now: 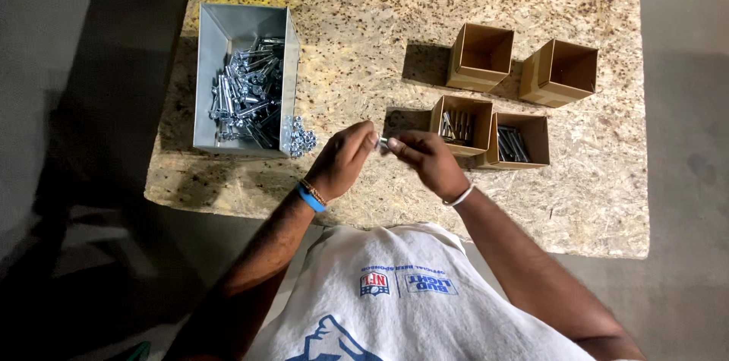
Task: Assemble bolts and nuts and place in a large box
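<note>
My left hand [345,160] and my right hand [427,161] meet over the near part of a chipboard table [592,186]. Between their fingertips they pinch one small shiny metal bolt [383,143]. Whether a nut sits on it is too small to tell. A blue band and a bracelet circle my left wrist, a white band my right. To the left stands a grey metal bin [206,80] full of several silvery bolts [247,95]. A small heap of nuts [301,138] lies at the bin's near right corner.
Right of my hands stand two small brown cardboard boxes holding bolts [458,124] [518,141]. Behind them are two more cardboard boxes [481,53] [563,69] that look empty. The table's near edge runs just below my wrists; grey floor lies around it.
</note>
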